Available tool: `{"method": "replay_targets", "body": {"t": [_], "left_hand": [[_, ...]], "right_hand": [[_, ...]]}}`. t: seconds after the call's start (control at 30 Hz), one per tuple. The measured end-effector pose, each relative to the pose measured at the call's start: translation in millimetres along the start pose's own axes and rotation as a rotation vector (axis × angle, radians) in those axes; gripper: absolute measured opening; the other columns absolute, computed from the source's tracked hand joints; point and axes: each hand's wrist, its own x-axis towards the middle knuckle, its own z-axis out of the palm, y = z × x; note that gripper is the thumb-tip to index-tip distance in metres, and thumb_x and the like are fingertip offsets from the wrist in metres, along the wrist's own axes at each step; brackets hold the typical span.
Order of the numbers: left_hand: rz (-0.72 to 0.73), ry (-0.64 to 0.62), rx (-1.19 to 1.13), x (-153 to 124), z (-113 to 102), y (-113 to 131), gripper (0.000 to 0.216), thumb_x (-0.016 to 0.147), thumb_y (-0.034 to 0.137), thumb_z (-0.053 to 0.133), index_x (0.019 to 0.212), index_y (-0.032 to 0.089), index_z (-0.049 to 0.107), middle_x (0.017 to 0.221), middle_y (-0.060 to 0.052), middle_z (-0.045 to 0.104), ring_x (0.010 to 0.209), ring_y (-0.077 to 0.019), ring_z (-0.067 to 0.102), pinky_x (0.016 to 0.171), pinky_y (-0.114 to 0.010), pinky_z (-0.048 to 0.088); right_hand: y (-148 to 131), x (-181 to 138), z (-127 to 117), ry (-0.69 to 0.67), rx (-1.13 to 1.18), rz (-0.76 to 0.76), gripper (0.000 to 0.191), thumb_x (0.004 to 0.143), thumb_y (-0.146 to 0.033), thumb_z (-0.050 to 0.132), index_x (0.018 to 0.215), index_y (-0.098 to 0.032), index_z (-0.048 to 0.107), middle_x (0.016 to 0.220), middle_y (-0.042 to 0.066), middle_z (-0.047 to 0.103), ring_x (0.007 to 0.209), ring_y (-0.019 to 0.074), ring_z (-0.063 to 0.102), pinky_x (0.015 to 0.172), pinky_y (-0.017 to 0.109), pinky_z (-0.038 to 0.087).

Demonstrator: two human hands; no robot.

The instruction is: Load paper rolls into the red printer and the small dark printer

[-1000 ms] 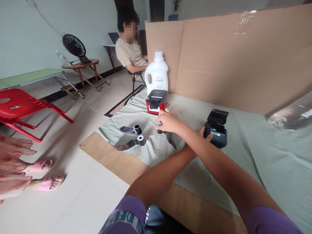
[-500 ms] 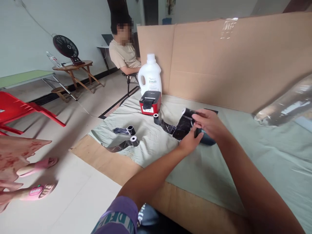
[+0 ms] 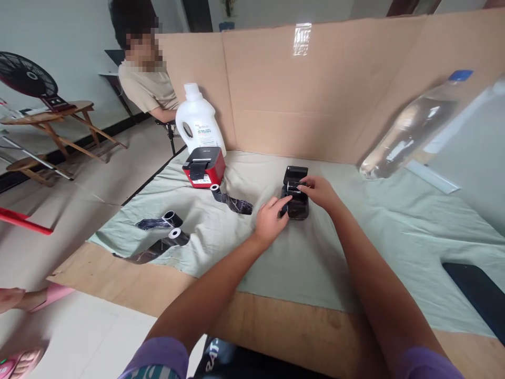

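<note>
A small black printer-like device [image 3: 298,211] stands on the cloth with its lid [image 3: 295,172] raised. My right hand [image 3: 319,192] pinches a black ribbon roll [image 3: 294,186] at the device's opening, below the lid. At the device's left edge, my left hand [image 3: 271,220] grips with thumb and index finger. Left of my hands, a black roll [image 3: 215,188] trails a creased strip [image 3: 239,205] across the cloth. Two more rolls, a hollow one [image 3: 171,218] and a white-cored one [image 3: 178,237], lie farther left with their strips pulled out.
A red and black printer [image 3: 205,167] stands before a white jug [image 3: 200,123]. A cardboard sheet [image 3: 268,79] walls the back. A large clear bottle [image 3: 418,131] leans at right, and a phone [image 3: 473,289] lies near the right edge. A person [image 3: 148,84] sits behind, at left.
My hands have brought the black roll from in front of the device to its opening. The strip they held stretched no longer hangs in view. My view has turned right.
</note>
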Motion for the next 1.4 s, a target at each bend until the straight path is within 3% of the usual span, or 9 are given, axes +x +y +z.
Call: {"method": "replay_targets", "body": {"t": [0.23, 0.4, 0.5, 0.67, 0.73, 0.83, 0.97, 1.17, 1.4], "left_hand": [[0.027, -0.037, 0.063, 0, 2, -1, 0.035, 0.089, 0.019, 0.061, 0.121, 0.027, 0.072, 0.089, -0.001, 0.063, 0.077, -0.0128, 0.059, 0.075, -0.024, 0.046], [0.044, -0.022, 0.075, 0, 3, -1, 0.028, 0.092, 0.023, 0.061, 0.116, 0.027, 0.075, 0.088, -0.001, 0.063, 0.074, -0.012, 0.059, 0.075, -0.025, 0.044], [0.073, -0.016, 0.08, 0, 5, -2, 0.027, 0.093, 0.023, 0.06, 0.115, 0.027, 0.075, 0.087, 0.0, 0.064, 0.076, -0.0124, 0.061, 0.076, -0.026, 0.043], [0.093, -0.04, 0.059, 0, 2, -2, 0.023, 0.092, 0.019, 0.06, 0.106, 0.025, 0.078, 0.08, 0.001, 0.066, 0.07, -0.0113, 0.06, 0.075, -0.026, 0.042], [0.122, -0.07, 0.051, 1, -2, -3, 0.022, 0.09, 0.017, 0.06, 0.102, 0.023, 0.078, 0.077, 0.001, 0.066, 0.067, -0.0108, 0.06, 0.074, -0.026, 0.042], [0.193, -0.119, 0.059, 2, -8, -9, 0.022, 0.089, 0.017, 0.059, 0.1, 0.023, 0.077, 0.074, 0.001, 0.067, 0.066, -0.011, 0.06, 0.072, -0.026, 0.042], [0.291, -0.144, 0.083, 3, -14, -16, 0.023, 0.089, 0.019, 0.058, 0.099, 0.024, 0.077, 0.076, 0.001, 0.07, 0.067, -0.0114, 0.062, 0.072, -0.026, 0.041], [0.357, -0.164, 0.134, 3, -14, -15, 0.023, 0.089, 0.018, 0.057, 0.097, 0.024, 0.078, 0.08, 0.0, 0.073, 0.07, -0.0126, 0.065, 0.069, -0.028, 0.041], [0.327, -0.231, 0.112, 1, -17, -13, 0.025, 0.087, 0.017, 0.057, 0.1, 0.025, 0.078, 0.083, -0.002, 0.073, 0.076, -0.0152, 0.067, 0.073, -0.028, 0.046]], "right_hand": [[5, 0, 15, -0.011, -0.221, -0.103, 0.023, 0.084, -0.021, 0.06, 0.103, -0.016, 0.071, 0.106, 0.01, 0.064, 0.093, 0.0213, 0.06, 0.092, 0.037, 0.046], [6, 1, 24, -0.001, -0.264, 0.038, 0.016, 0.082, -0.019, 0.062, 0.095, -0.015, 0.072, 0.099, 0.011, 0.06, 0.103, 0.0251, 0.057, 0.097, 0.039, 0.045], [7, 3, 26, 0.071, -0.258, 0.126, 0.028, 0.079, -0.025, 0.067, 0.105, -0.014, 0.067, 0.11, 0.015, 0.06, 0.104, 0.028, 0.058, 0.095, 0.042, 0.046], [11, 9, 25, 0.19, -0.021, 0.127, 0.068, 0.082, -0.036, 0.063, 0.143, -0.013, 0.042, 0.131, 0.018, 0.06, 0.092, 0.0249, 0.063, 0.091, 0.043, 0.048], [12, 10, 23, 0.18, 0.079, 0.089, 0.065, 0.085, -0.039, 0.058, 0.144, -0.016, 0.043, 0.13, 0.015, 0.064, 0.08, 0.0202, 0.062, 0.088, 0.04, 0.049], [11, 7, 15, 0.17, 0.106, 0.033, 0.05, 0.086, -0.04, 0.056, 0.129, -0.016, 0.06, 0.121, 0.011, 0.069, 0.075, 0.0175, 0.06, 0.084, 0.038, 0.05], [7, -2, -5, 0.084, 0.035, -0.033, 0.041, 0.081, -0.037, 0.064, 0.116, -0.018, 0.07, 0.117, 0.009, 0.069, 0.076, 0.0171, 0.059, 0.083, 0.037, 0.05], [1, -11, -27, -0.193, 0.016, -0.068, 0.027, 0.083, -0.036, 0.064, 0.1, -0.022, 0.078, 0.12, 0.008, 0.067, 0.084, 0.0188, 0.059, 0.083, 0.036, 0.05], [0, -8, -17, -0.268, 0.156, 0.203, 0.05, 0.079, -0.035, 0.068, 0.127, -0.024, 0.066, 0.133, 0.009, 0.063, 0.094, 0.0209, 0.061, 0.083, 0.035, 0.049]]}}
